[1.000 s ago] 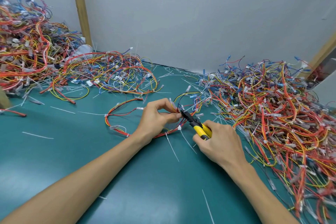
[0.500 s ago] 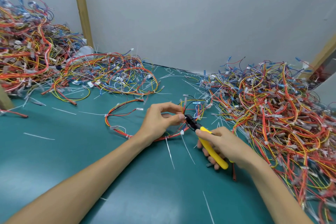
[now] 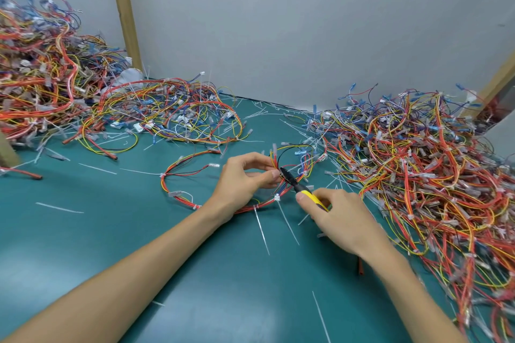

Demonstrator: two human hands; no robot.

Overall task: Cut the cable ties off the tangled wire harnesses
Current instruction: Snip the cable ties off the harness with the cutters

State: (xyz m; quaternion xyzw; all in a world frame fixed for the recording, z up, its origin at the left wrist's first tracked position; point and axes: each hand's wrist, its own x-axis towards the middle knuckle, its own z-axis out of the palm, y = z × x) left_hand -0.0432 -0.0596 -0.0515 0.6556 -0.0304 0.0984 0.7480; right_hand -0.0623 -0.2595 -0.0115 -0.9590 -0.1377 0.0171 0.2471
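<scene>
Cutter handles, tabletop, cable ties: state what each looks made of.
Cutter handles: likely yellow plastic or rubber sleeve, smooth.
Tabletop: probably a teal rubbery mat, matte with soft sheen.
Cable ties: apparently translucent white plastic, thin bendy strips.

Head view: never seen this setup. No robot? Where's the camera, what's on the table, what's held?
No robot here: a person works with bare hands. The one camera sits on their head, looking forward and down, so both forearms reach in from the bottom. The green table carries a left pile and a right pile of tangled wire harnesses, plus loose white strips that look like cut-off ties. Between the hands lies one harness loop. The left hand pinches its wires. The right hand grips yellow-handled cutters, with the black tip at those wires. A white cable tie sits on the loop just below.
</scene>
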